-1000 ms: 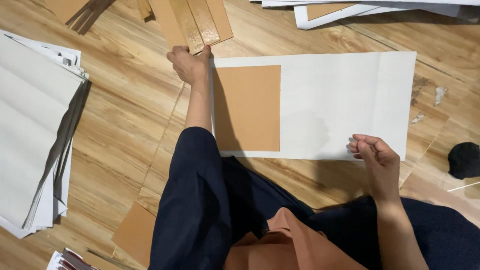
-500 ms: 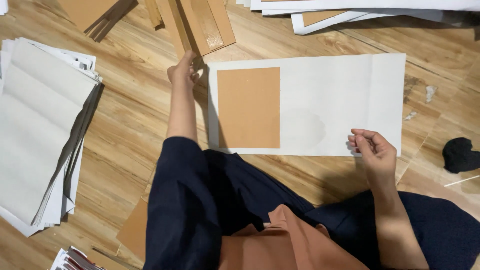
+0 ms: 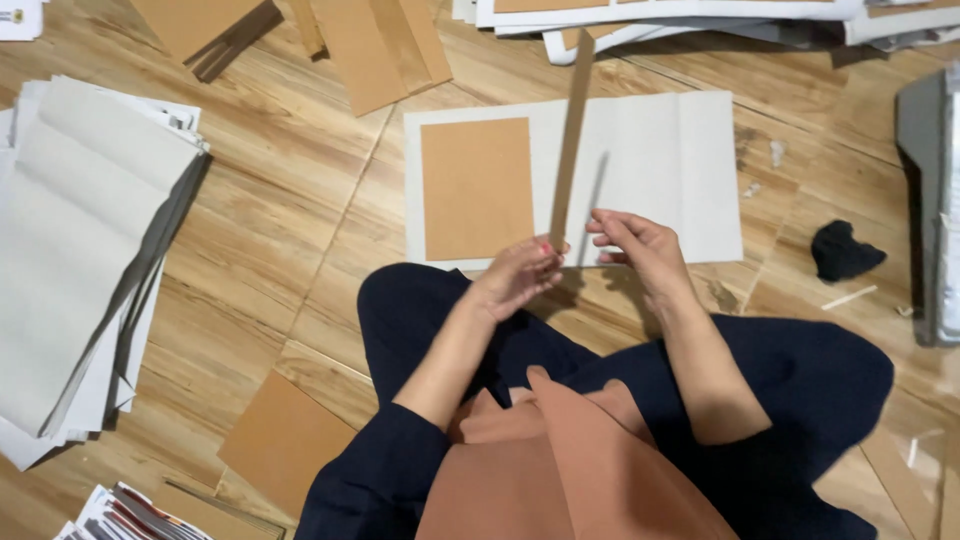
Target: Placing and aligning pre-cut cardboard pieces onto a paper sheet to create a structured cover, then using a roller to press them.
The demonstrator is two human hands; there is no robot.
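Wood-grain plank floor [image 3: 250,230] spreads under a seated person. On it lies a white rectangular paper sheet [image 3: 660,170] bearing a brown square cardboard panel [image 3: 477,188] at its 9 o'clock side. The left hand [image 3: 520,275] has its grip clamped on the lower end of a long narrow brown cardboard strip [image 3: 570,140], which rises toward 12 o'clock over the sheet. The right hand [image 3: 635,245] hovers just beside the strip's lower end at 3 o'clock, fingers curled; whether they touch it, I cannot tell. A stack of grey paper sheets [image 3: 80,260] lies at 9 o'clock, and a crumpled black cloth [image 3: 845,250] at 3 o'clock.

head view, steeply down, close overhead
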